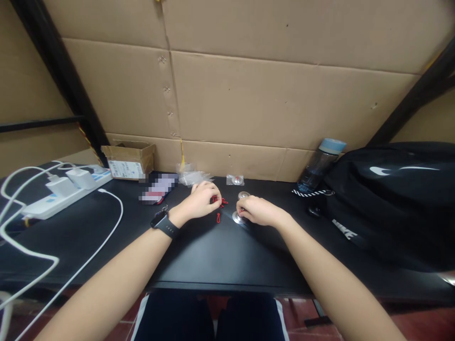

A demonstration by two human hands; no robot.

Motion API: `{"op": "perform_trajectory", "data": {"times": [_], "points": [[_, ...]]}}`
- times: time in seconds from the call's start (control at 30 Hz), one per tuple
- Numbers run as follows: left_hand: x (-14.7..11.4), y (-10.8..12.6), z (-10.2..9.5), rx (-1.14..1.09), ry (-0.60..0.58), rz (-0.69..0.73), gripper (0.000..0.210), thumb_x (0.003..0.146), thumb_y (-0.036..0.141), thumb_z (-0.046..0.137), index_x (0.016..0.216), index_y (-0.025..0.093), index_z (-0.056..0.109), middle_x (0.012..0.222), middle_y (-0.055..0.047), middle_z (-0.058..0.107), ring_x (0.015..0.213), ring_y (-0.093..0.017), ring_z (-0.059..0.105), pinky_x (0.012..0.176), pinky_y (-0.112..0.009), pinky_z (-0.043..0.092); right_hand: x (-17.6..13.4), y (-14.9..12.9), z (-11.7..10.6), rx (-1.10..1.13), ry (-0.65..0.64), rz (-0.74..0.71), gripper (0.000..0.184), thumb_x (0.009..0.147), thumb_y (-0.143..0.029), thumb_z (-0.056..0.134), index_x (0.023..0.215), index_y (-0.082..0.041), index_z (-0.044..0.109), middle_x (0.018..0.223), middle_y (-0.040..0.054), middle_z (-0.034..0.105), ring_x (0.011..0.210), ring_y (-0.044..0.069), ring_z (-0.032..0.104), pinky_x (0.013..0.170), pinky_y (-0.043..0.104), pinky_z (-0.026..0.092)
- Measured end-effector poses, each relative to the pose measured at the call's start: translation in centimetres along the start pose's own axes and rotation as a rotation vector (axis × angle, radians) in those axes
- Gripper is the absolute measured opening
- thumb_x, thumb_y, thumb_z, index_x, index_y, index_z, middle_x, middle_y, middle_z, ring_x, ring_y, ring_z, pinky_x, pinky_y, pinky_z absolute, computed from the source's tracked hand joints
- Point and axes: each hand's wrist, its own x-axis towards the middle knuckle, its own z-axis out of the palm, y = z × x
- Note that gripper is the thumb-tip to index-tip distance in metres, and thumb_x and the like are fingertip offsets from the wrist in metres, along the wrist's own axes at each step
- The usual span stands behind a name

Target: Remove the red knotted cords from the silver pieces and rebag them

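Observation:
My left hand (204,201), with a dark watch on the wrist, has its fingers curled down at a small pile of red loop-shaped pieces (223,202). Whether it pinches one of them is hidden. One more red loop (218,218) lies apart, nearer the table's front. My right hand (259,210) is closed, thumb and fingers pinched at a shiny silver disc (237,218) on the black table. Just behind those fingers sits a second round silver piece (243,194). Farther back, a clear packet (235,180) holds a silver disc with a red centre.
Clear plastic bags (194,176) and a phone (158,188) lie at the back left, beside an open cardboard box (130,160). A white power strip (67,194) trails cables on the left. At right stand a bottle (320,166) and black backpack (394,203).

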Motion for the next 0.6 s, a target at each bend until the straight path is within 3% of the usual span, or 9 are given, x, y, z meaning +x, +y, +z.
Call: {"op": "perform_trajectory", "data": {"times": [0.23,0.33,0.47,0.6], "points": [[-0.3,-0.2,-0.7,0.003,-0.106,0.034,0.012,0.087,0.029,0.059,0.086,0.025,0.071,0.108,-0.004,0.069,0.116,-0.029,0.051,0.096,-0.045,0.034,-0.8,1.8,-1.1,0.022,0.017,0.01,0.005,0.08,-0.02,0.073,0.082,-0.025,0.072,0.083,0.002,0.07,0.075,0.018,0.065,0.062,0.026,0.039],[-0.4,-0.3,-1.0,-0.008,-0.173,0.07,0.017,0.085,0.021,0.06,0.094,0.029,0.073,0.114,-0.002,0.067,0.12,-0.028,0.049,0.1,-0.046,0.032,-0.7,3.3,-1.2,0.141,0.138,-0.034,0.017,0.08,-0.031,0.075,0.096,-0.024,0.071,0.094,0.0029,0.072,0.082,0.019,0.066,0.071,0.028,0.046],[-0.6,-0.1,-1.1,-0.019,-0.294,0.129,0.026,0.08,0.017,0.069,0.098,0.035,0.074,0.12,0.0,0.065,0.123,-0.028,0.045,0.101,-0.046,0.029,0.3,5.2,0.3,0.157,0.377,0.036,0.024,0.087,-0.032,0.068,0.109,-0.021,0.067,0.111,0.0084,0.07,0.101,0.023,0.066,0.089,0.036,0.05],[-0.5,-0.3,-0.5,-0.018,-0.29,0.12,0.01,0.082,0.027,0.074,0.089,0.034,0.076,0.116,0.0,0.065,0.122,-0.029,0.044,0.099,-0.045,0.027,1.2,6.5,2.3,0.226,0.372,0.067,0.039,0.084,-0.031,0.072,0.121,-0.021,0.062,0.119,0.0103,0.07,0.107,0.025,0.067,0.095,0.04,0.05]]}}
